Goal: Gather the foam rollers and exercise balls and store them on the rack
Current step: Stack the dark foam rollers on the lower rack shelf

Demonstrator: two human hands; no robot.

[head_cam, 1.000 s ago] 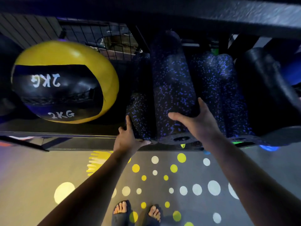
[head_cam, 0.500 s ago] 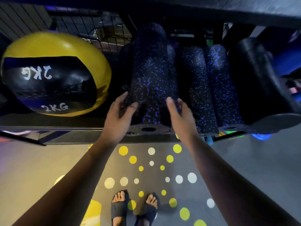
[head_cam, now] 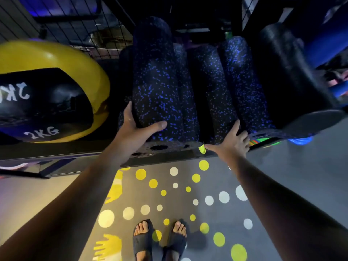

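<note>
Nearest: spotted floor point(head_cam: 282, 185), with both forearms reaching forward to the front edge of the rack point(head_cam: 56, 157).

Left hand point(head_cam: 135, 130): wrapped round the near end of the top roller point(head_cam: 156, 87), with the thumb lying across its upper face and the fingers down its left flank. A firm hold.

Right hand point(head_cam: 232, 143): fingers straight and spread, resting flat on the near end of the neighbouring roller point(head_cam: 212, 87). It grips nothing.

Governing relation: every roller lies on the shelf with its long axis running straight away from the person, near ends level with the shelf front. The top roller sits on the others, directly ahead of the left hand. In my judgement, any seating push should go along that axis.

Beyond: black roller point(head_cam: 288, 76) at right, ball point(head_cam: 52, 91) at left on the same shelf, wire mesh point(head_cam: 79, 25) behind.
</note>
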